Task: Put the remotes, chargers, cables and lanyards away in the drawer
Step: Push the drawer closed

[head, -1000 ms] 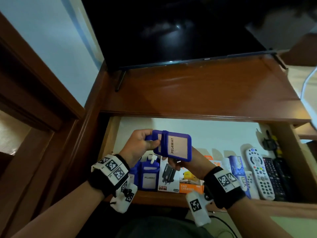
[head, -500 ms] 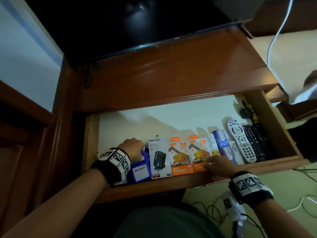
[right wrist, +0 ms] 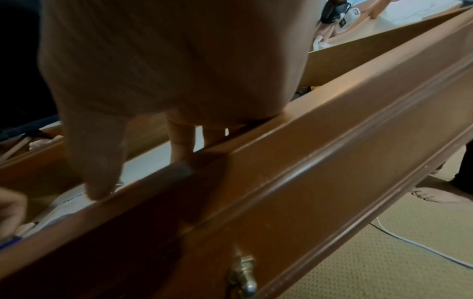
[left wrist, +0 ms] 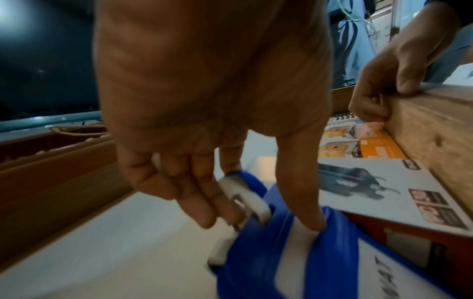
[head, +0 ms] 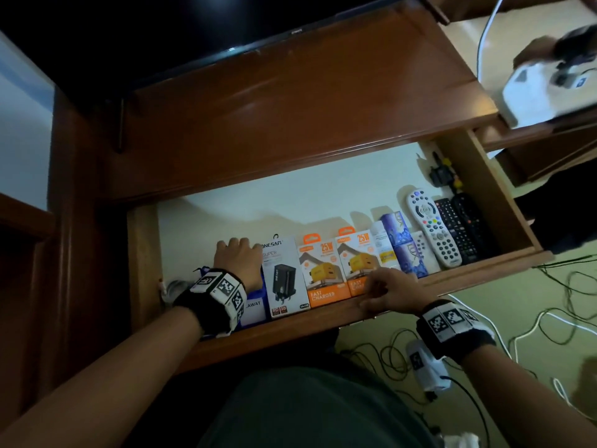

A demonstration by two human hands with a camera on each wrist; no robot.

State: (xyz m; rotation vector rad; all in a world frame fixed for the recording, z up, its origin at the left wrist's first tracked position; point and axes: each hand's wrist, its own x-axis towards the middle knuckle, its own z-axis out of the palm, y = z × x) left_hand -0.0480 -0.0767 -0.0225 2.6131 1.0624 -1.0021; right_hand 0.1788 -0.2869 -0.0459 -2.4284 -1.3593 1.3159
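The wooden drawer (head: 290, 331) stands open. My left hand (head: 239, 260) reaches into its left end; thumb and fingers pinch the top of a blue lanyard badge holder (left wrist: 294, 259) with a white clip (left wrist: 245, 194). The holder (head: 255, 310) stands against a white charger box (head: 286, 279). Beside that are two orange charger boxes (head: 323, 276), small blue boxes (head: 400, 240), a white remote (head: 431, 227) and a black remote (head: 458, 227). My right hand (head: 381, 292) grips the drawer's front edge (right wrist: 281, 182), thumb over the rim and fingers inside.
A dark TV (head: 161, 27) stands on the cabinet top (head: 290, 108) above the drawer. Loose cables (head: 549, 302) trail over the floor at the right. Another person's hand holds a white box (head: 549, 76) at the top right, and a bare foot (right wrist: 435, 196) stands near the drawer front.
Both hands held the blue badge holder above the drawer. Now my left hand has lowered it into the drawer's left end, and my right hand has moved to the front edge.
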